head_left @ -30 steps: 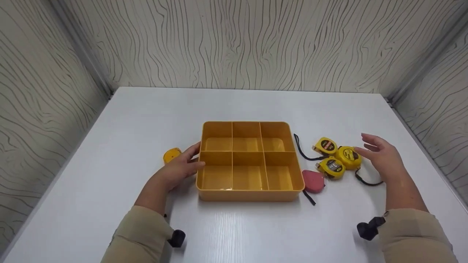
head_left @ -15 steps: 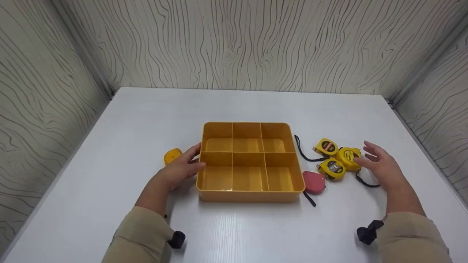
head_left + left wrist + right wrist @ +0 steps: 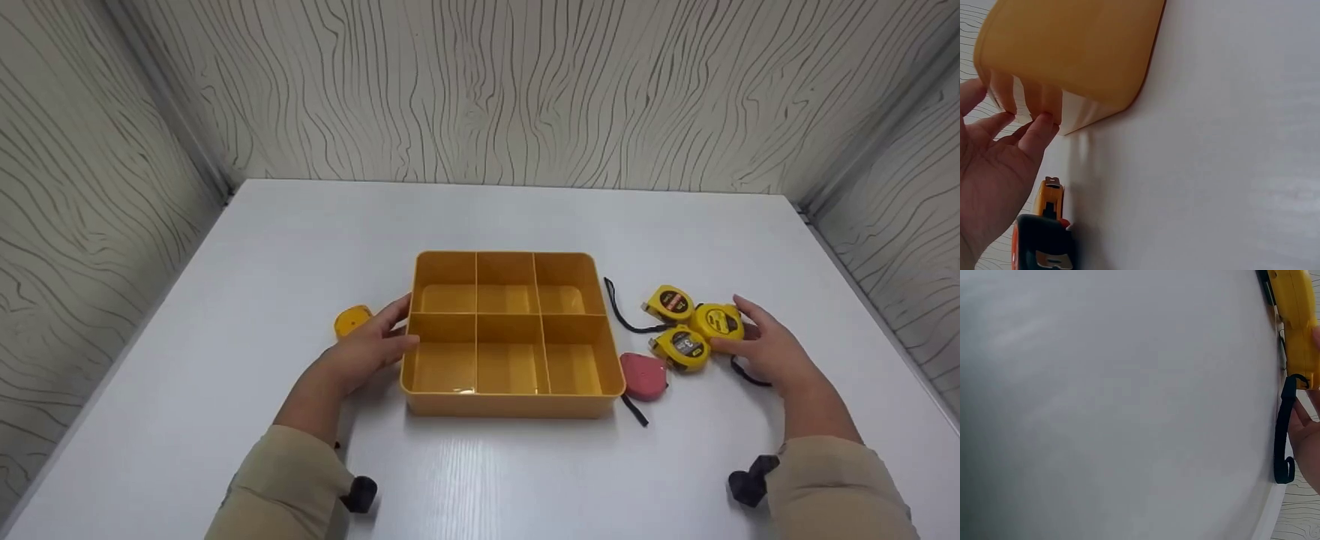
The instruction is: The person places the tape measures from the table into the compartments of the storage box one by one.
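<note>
A yellow-orange box with several compartments stands mid-table. My left hand rests against its left side, fingertips touching the outer wall and thumb at the rim. In the left wrist view the fingers lie fairly straight against that wall. My right hand grips the rightmost yellow tape measure, thumb on the near side and fingers round the far right side. The right wrist view shows that tape measure and its black strap in front of part of the hand.
Two more yellow tape measures lie left of the gripped one. A pink tape measure lies against the box's right side. Behind my left hand sits an orange tape measure; a dark green and orange one shows below the left hand.
My right hand has moved down and to the left, and its thumb and fingers have closed round the rightmost yellow tape measure. The left hand has stayed at the box.
</note>
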Available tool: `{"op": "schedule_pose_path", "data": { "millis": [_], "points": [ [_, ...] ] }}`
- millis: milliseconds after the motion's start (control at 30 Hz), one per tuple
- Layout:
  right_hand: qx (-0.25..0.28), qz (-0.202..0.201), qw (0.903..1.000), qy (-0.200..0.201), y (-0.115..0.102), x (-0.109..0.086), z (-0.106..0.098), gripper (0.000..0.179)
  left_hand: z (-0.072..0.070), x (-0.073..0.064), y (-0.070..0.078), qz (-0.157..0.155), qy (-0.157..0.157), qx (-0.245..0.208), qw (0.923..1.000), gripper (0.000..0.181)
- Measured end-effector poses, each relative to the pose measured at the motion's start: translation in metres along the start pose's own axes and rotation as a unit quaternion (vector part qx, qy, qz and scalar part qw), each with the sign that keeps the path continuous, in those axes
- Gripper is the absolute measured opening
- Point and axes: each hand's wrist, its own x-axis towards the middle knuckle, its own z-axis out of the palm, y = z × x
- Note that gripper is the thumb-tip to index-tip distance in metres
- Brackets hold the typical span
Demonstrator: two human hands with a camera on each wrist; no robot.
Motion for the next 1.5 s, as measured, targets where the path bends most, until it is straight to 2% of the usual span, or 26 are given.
{"op": "schedule_pose_path", "data": {
  "millis": [333,700,967,1300,1500],
  "points": [
    [-0.031,-0.030,0.9990,0.007,0.0012,0.0017,-0.0025,0.117,0.0004,-0.0001,0.0015,0.014,0.000,-0.003,0.9999,0.076],
    [-0.066,-0.038,0.9966,0.031,0.0058,-0.0031,0.0009,0.110,0.0003,-0.0009,0.0008,0.006,0.008,0.002,0.9999,0.078],
    [-0.046,-0.028,0.9982,0.027,0.0067,-0.0025,0.0034,0.112,0.0000,-0.0003,0.0009,0.001,0.006,0.002,1.0000,0.068],
    [-0.066,-0.023,0.9949,0.073,0.0077,-0.0069,0.0054,0.109,-0.0005,0.0014,-0.0012,0.013,-0.007,-0.006,0.9999,0.071],
    [-0.075,-0.014,0.9939,0.079,0.0076,-0.0068,0.0028,0.109,0.0002,0.0025,-0.0010,0.010,-0.007,-0.004,0.9999,0.070]
  ]
}}
